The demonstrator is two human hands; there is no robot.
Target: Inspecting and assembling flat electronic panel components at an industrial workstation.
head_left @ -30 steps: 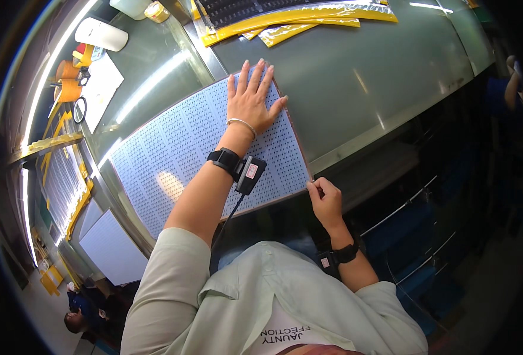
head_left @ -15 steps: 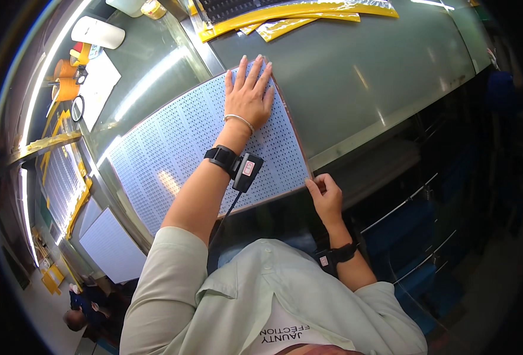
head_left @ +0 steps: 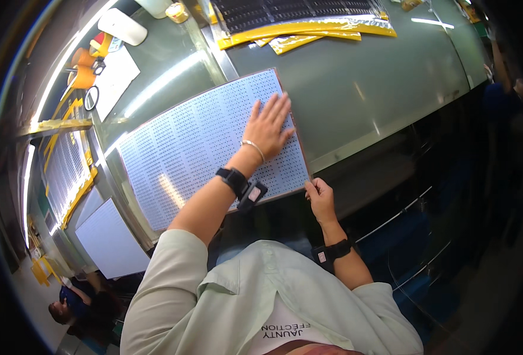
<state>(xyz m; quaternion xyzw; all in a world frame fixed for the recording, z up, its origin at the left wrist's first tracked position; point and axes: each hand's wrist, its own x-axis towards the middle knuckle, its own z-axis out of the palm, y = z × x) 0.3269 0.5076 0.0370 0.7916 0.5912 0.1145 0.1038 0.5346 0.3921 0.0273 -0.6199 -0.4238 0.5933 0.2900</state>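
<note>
A large, thin white panel (head_left: 196, 136) with rows of small dark dots and a brownish edge lies on a grey-green worktop. My left hand (head_left: 267, 131) rests on its right part, palm down and fingers stretched toward the far right edge. At the panel's near right corner, the thumb and fingers of my right hand (head_left: 322, 200) are closed on the edge. The fingertips below that corner are partly hidden.
Yellow-edged packs (head_left: 309, 29) with a black strip-patterned top lie at the back. A white cylinder (head_left: 123, 26), orange rolls (head_left: 84, 77) and a paper (head_left: 118, 80) sit far left. Another white panel (head_left: 112, 241) is near left. A person (head_left: 75, 299) is beyond it.
My left hand has slid nearer to me over the panel, away from its far edge, with fingers still stretched. My right hand stays at the corner. The whole view has shifted slightly.
</note>
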